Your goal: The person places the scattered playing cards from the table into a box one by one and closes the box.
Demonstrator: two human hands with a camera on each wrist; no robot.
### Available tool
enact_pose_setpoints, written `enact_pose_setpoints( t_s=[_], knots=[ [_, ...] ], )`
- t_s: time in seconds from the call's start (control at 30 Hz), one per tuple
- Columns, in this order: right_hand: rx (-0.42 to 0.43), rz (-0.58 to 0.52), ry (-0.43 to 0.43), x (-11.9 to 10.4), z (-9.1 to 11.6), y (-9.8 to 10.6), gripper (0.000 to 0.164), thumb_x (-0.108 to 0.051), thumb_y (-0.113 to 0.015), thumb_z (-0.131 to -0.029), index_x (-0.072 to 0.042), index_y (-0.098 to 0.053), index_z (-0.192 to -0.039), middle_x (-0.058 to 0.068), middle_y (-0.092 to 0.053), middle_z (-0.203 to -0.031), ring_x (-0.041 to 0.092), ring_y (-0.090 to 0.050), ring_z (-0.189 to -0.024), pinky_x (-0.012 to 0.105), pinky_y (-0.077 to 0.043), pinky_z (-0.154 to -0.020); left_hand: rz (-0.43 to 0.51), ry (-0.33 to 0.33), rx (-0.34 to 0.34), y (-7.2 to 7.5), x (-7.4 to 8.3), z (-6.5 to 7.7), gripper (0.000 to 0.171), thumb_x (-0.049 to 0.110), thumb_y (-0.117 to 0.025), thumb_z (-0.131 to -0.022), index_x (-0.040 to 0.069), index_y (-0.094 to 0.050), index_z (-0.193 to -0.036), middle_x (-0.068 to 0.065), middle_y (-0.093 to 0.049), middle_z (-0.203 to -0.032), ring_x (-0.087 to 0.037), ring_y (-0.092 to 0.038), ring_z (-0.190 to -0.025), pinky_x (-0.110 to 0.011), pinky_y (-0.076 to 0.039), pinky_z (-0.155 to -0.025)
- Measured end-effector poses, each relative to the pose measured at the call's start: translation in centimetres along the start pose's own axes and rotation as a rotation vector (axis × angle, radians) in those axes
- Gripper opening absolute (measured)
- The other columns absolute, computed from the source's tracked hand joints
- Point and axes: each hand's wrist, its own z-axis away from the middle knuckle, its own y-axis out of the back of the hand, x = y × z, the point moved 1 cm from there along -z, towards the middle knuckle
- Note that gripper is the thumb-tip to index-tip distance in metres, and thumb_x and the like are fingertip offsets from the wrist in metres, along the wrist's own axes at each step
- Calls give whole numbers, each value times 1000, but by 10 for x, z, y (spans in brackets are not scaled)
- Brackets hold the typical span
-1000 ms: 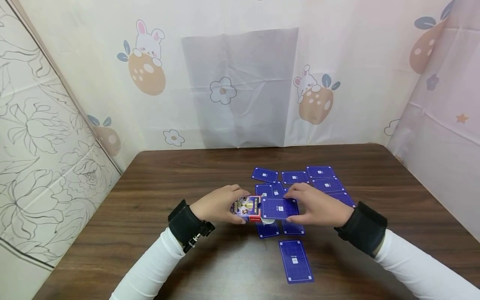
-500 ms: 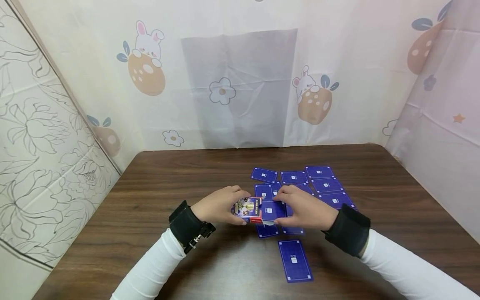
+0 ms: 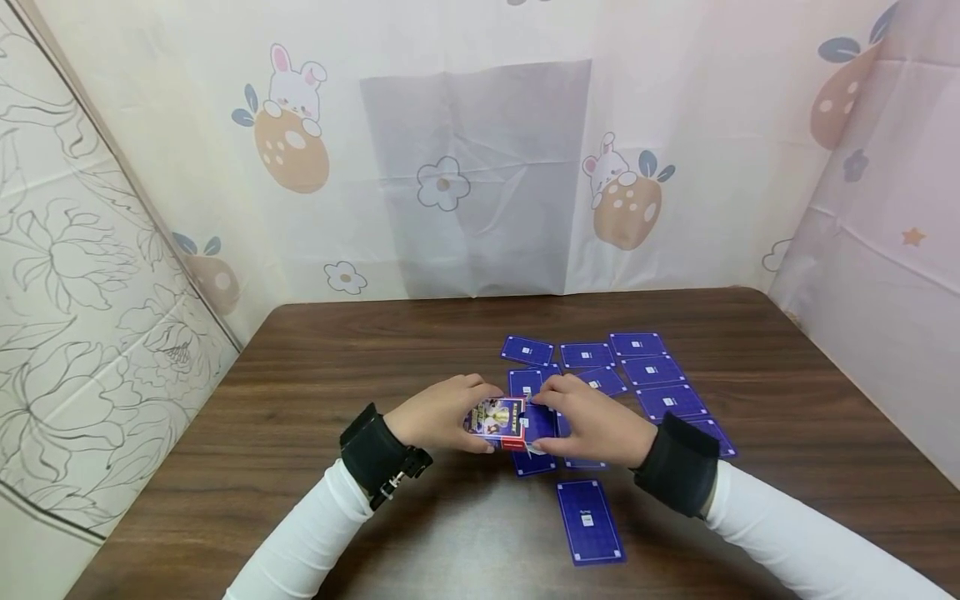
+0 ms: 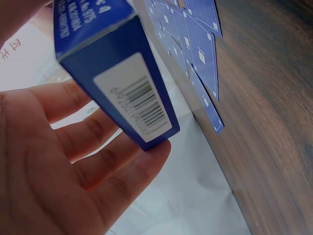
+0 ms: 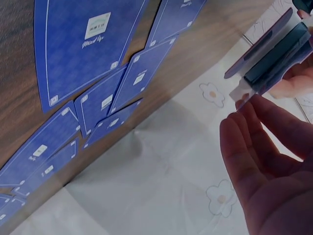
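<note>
The left hand (image 3: 438, 412) grips a little box (image 3: 497, 418) (blue and red), and the right hand (image 3: 596, 421) pinches a blue card (image 3: 540, 423) poking out of its end

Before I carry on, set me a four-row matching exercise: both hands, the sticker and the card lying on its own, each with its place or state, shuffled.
Column one:
1. left hand
2. right hand
3. sticker
4. lone card

Column two:
A. on the table, apart from the other cards
B. at the open end of the box
C. white, stuck on the box
D. gripping the box near its closed end

Pairs: 1-D, 2-B, 3-C, 4-A
</note>
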Motion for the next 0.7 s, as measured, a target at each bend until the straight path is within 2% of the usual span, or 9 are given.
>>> enact_pose_setpoints(
  t_s=[0.17, 0.43, 0.7],
  knots=[
    [-2, -28, -6, 0, 0, 4, 57, -48, -69, -81, -6, -62, -119, 6, -57, -113, 18, -52, -100, 38, -48, -88, -20, -4, 9, 1, -2, 0, 69, 39, -77, -75, 8, -52, -132, -2, -56, -111, -11, -51, -91, -25, -46, -78],
    [-53, -90, -114, 7, 7, 13, 65, -50, -71, -78, -4, -58, -123, 14, -57, -124, 30, -51, -116, 48, -44, -94, -20, 13, 21, 3, -4, 1, 68, 37, -79, -74, 9, -53, -131, -4, -57, -111, -13, -51, -92, -29, -46, -81],
    [-43, -102, -110, 10, 9, 7, 63, -48, -71, -79, -3, -58, -122, 13, -59, -122, 29, -52, -115, 48, -43, -94, -16, 7, 17, 1, -7, -1, 68, 37, -78, -75, 8, -52, -131, -4, -56, -111, -13, -51, -92, -28, -46, -80]
  ],
)
